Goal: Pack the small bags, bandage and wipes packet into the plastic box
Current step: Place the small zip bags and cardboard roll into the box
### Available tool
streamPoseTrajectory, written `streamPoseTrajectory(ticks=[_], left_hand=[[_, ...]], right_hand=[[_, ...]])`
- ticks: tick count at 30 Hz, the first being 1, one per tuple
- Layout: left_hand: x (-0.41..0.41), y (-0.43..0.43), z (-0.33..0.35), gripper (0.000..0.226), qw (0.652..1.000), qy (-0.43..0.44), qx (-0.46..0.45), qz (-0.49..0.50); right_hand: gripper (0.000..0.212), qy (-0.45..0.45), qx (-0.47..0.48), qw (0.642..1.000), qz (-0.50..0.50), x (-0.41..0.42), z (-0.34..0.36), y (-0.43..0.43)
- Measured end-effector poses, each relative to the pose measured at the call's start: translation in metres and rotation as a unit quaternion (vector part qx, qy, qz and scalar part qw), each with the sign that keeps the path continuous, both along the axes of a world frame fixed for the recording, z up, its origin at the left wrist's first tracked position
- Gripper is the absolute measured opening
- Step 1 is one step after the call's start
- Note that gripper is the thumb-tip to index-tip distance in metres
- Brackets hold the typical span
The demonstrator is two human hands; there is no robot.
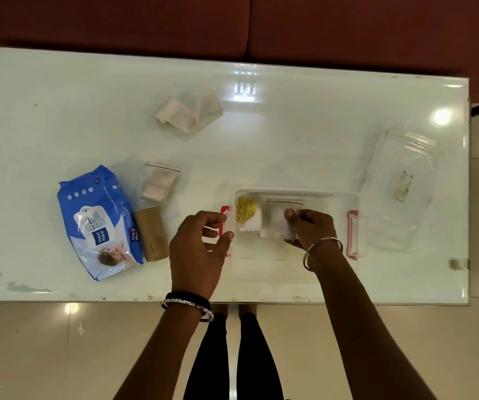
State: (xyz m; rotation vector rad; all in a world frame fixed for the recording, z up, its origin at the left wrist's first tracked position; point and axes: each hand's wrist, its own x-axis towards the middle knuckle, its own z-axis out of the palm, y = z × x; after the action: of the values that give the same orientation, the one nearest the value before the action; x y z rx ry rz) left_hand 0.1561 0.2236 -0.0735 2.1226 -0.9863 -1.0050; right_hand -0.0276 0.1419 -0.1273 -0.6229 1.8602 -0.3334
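Plainly, wipes packet (pixel 99 220) (blue) reads "mee mee".

Plastic box (pixel 296 194) near worktop (pixel 59 96) front edge, right of centre; two small bags inside at its far-left end. Box lid (pixel 400 186) right of box. Wipes packet (pixel 96 220) front-left; bandage (pixel 152 232) touching its right side; bagged pad (pixel 160 180) just behind bandage. Loose folded cloth (pixel 189 109) well behind, centre.
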Motion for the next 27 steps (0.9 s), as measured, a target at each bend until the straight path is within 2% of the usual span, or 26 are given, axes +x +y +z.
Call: streamPoseTrajectory(ticks=[2, 5, 8, 12, 16, 18, 23, 27], left_hand=[[0.004, 0.002, -0.004, 0.025, 1.0, 0.004, 0.003, 0.007], [0.011, 0.005, -0.008, 0.022, 0.999, 0.017, 0.011, 0.029], [0.023, 0.005, -0.012, 0.017, 0.996, 0.017, 0.01, 0.089], [0.052, -0.006, -0.017, 0.013, 0.982, -0.034, -0.004, 0.183], [0.087, -0.027, -0.03, 0.025, 0.972, -0.062, 0.04, 0.221], [0.101, -0.039, -0.039, 0.035, 0.973, -0.058, 0.068, 0.214], [0.126, -0.067, -0.059, 0.065, 0.977, -0.067, 0.168, 0.115], [0.134, -0.076, -0.071, 0.066, 0.976, -0.079, 0.198, 0.044]], right_hand=[[0.012, 0.007, 0.005, 1.0, 0.006, 0.007, -0.008, -0.004], [0.035, 0.018, -0.006, 1.0, 0.018, 0.011, -0.013, -0.004], [0.037, 0.091, -0.044, 0.992, 0.079, 0.006, -0.01, 0.002], [0.03, 0.183, -0.089, 0.972, 0.116, -0.001, 0.01, 0.013], [0.014, 0.167, -0.148, 0.964, 0.143, 0.004, 0.035, 0.022], [0.011, 0.136, -0.181, 0.96, 0.167, 0.013, 0.048, 0.024], [0.006, 0.078, -0.201, 0.955, 0.202, 0.047, 0.064, 0.025], [0.004, 0.043, -0.222, 0.95, 0.217, 0.077, 0.067, 0.026]])
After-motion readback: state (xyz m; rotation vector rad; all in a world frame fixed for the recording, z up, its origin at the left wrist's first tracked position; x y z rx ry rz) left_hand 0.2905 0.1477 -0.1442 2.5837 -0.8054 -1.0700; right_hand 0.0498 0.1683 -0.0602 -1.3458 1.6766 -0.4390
